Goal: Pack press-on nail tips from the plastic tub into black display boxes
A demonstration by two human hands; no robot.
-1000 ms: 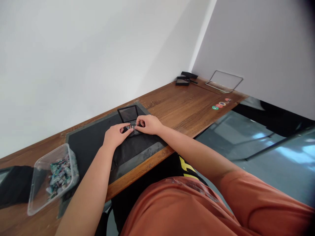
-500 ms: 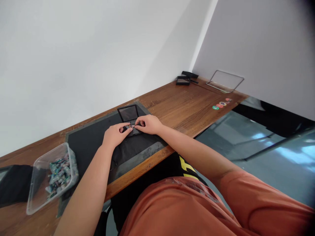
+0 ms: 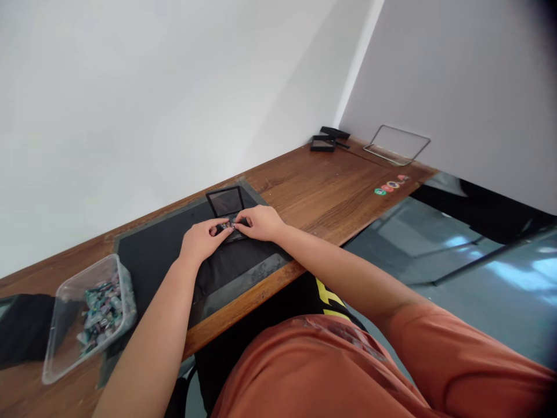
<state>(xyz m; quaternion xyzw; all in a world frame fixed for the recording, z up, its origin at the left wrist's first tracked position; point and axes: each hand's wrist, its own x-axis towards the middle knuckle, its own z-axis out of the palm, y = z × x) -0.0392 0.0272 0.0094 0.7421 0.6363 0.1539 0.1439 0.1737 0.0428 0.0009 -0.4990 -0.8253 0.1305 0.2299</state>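
At open case (image 3: 225, 201), hands (image 3: 200, 239) (image 3: 263, 222), yellow lettering (image 3: 325, 294)

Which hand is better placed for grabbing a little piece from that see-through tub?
Probably the left hand: the tub is nearer it, and the right hand would have to cross the left arm.
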